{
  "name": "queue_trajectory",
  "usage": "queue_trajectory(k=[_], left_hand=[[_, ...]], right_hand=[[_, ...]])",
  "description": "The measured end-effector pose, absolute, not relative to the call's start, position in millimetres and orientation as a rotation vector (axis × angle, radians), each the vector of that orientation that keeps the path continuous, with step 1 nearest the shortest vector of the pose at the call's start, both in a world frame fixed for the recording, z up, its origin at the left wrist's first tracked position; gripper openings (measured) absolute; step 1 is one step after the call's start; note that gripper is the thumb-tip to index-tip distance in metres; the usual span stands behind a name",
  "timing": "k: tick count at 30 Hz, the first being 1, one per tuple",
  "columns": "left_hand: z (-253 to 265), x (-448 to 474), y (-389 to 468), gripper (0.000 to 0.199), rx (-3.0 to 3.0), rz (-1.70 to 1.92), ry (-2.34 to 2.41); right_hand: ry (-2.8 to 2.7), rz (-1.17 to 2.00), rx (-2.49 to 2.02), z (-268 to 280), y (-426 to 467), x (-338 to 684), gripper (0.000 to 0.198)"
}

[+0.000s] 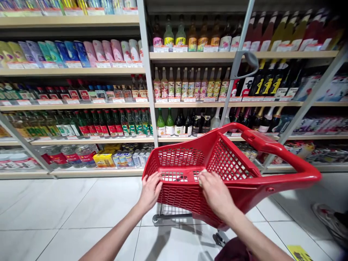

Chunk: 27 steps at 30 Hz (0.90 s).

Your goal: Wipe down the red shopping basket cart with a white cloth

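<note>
A red plastic shopping cart (178, 197) stands side-on before me, its lattice walls and basket floor showing. The cart's thick red handle loops out to the right. My left hand (150, 190) rests on the near rim close to the left front corner, fingers bent over the edge. Farther right along the same rim, my right hand (216, 194) is closed over the edge with its fingertips inside the basket. Whether anything small lies under the right fingertips is hidden.
Shelves (73, 70) of bottles and cans run along the far side. A grey handle (246, 65) hangs on a slanted bar. White tiles (108, 203) cover the floor. A person's shoe (326, 217) is at the right, near a yellow floor sticker (299, 252).
</note>
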<state>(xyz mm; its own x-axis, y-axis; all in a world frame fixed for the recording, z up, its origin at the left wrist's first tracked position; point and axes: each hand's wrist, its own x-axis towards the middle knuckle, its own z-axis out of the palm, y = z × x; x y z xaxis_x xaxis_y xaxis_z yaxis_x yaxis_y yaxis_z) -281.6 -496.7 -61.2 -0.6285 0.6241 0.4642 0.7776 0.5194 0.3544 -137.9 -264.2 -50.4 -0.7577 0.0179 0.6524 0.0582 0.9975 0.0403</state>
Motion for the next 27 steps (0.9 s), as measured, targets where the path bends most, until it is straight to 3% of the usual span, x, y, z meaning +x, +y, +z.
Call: queue_trajectory(k=[5,8,10,14,18,27], left_hand=[[-49,-239,-416,0.067,-1.492,-0.968,-2.283],[-49,-224,-370,0.045,-1.452,-1.141,-2.237],[-55,-229,-368,0.038,-1.502,-1.095,-2.177],[-73,-267,-433,0.036,-1.563,-0.828,-1.967],[-81,-292,-484,0.032,-1.425,-0.677,-1.915],[-83,-259,-394,0.027,-1.526,-0.642,-1.905]], right_hand=[[-2.612,0.299,-0.152,-37,-300,-178,0.049],[-2.681,0.359,-0.173,-21,-280,-168,0.054],[-2.704,0.227,-0.213,-14,-260,-154,0.050],[-2.751,-0.166,-0.202,-12,-228,-127,0.036],[-2.774,-0.313,-0.173,-13,-223,-115,0.028],[-2.712,-0.351,-0.238,-15,-169,-94,0.034]])
